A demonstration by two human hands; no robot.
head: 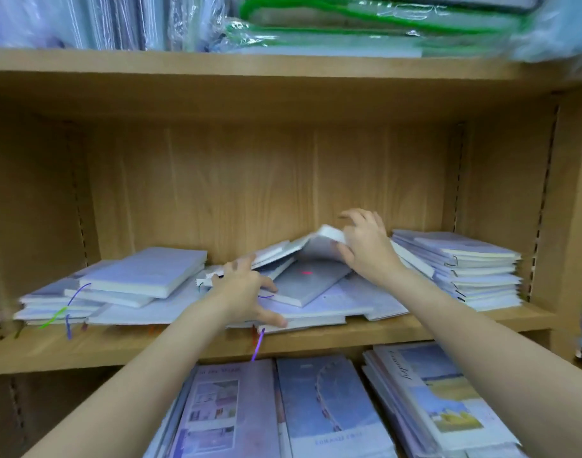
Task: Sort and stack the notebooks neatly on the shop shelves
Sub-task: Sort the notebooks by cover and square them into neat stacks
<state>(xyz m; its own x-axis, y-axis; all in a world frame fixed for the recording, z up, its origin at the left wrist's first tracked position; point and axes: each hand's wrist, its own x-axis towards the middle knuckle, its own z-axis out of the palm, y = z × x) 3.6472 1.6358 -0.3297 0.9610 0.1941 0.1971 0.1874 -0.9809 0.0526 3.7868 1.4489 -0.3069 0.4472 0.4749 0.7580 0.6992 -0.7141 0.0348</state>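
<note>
Notebooks [303, 285] lie in a loose, slumped heap along the middle of the wooden shelf [415, 332], between a rough pile toward its left end [118, 285] and a squarer stack near its right end [461, 269]. They look like light, thin softcovers with glossy faces, so they probably slide over one another easily and bend if lifted by one corner; several trail ribbon markers [257, 348] over the shelf's front edge, which could snag.

The right hand [365, 246] grips the raised edge of a tilted notebook [316, 242] at the back of the heap, thumb under and fingers curled over it, though motion blur makes the exact pinch hard to read. The left hand [246, 292] lies spread and flat on the lower notebooks near the front edge, fingers straight, pressing them down without curling round anything.

A safer hold would seem to be along a spine or long edge, with the whole cover supported, and a few notebooks at a time so that none slips out. Squaring each batch against the shelf's back panel should keep the stack from fanning.

More notebooks with picture covers [329, 408] lie on the shelf below.
</note>
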